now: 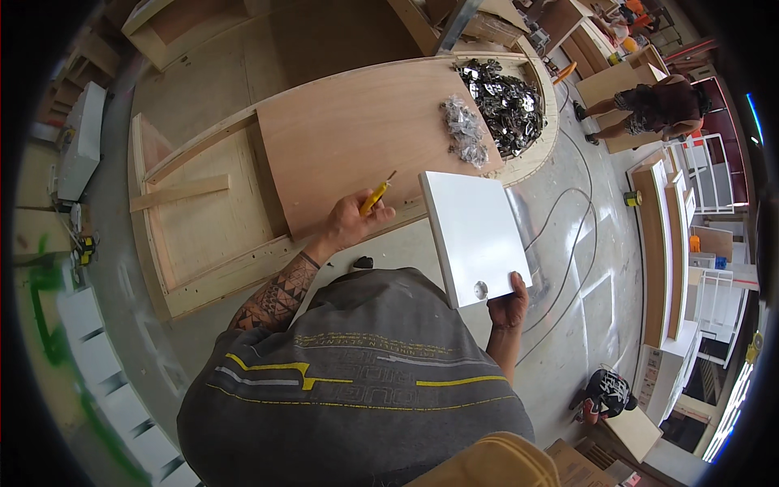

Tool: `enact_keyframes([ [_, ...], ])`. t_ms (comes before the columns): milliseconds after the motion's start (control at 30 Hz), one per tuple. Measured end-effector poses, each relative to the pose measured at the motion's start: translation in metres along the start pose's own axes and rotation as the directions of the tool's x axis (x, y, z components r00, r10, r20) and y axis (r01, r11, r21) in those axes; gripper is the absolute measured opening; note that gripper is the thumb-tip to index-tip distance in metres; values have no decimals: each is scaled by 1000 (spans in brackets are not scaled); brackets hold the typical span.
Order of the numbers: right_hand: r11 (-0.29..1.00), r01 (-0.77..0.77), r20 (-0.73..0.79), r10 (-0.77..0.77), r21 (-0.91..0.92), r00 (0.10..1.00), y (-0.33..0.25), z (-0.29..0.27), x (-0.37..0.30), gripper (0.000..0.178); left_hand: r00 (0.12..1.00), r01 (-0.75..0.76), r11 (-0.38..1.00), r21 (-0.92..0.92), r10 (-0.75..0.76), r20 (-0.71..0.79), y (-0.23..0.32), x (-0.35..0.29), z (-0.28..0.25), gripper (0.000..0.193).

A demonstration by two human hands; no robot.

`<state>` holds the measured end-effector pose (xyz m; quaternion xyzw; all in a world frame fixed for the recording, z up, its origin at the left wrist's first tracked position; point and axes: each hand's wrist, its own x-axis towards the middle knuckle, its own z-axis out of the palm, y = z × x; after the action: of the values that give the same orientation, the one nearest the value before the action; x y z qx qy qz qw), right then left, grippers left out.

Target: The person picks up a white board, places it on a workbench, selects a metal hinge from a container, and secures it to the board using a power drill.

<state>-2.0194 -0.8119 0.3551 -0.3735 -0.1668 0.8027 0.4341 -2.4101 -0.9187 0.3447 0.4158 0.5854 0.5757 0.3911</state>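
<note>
My left hand (347,224) is closed on a yellow screwdriver (373,200), its thin shaft pointing up and away over the plywood sheet. In my right hand (509,308) is a white cabinet door (475,235), gripped at its near right corner with the thumb on the face. The door is tilted, its glossy face up and its left edge showing. A round hinge recess (480,290) sits near the door's near edge; I cannot tell whether a fitting is in it. Screwdriver and door are apart.
Ahead lies a wooden frame (235,284) topped by a plywood sheet (349,138). It carries a heap of metal hinges (507,109) and small clear bags (465,130). A cable (595,227) loops over the floor at right. One person (661,105) stands far right; another (608,395) crouches lower right.
</note>
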Motion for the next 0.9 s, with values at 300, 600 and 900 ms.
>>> enact_keyframes([
  [300,961,275,66,-272,-43,960,-26,13,-13,22,988,153,960,-235,-152,23,20,19,4,33],
  [600,929,369,79,-367,-21,927,-39,20,-20,18,1000,-25,991,-128,26,3,38,15,30,20],
  [900,947,319,172,-308,-39,936,-49,2,-10,49,977,-154,988,10,154,-147,51,54,42,43],
])
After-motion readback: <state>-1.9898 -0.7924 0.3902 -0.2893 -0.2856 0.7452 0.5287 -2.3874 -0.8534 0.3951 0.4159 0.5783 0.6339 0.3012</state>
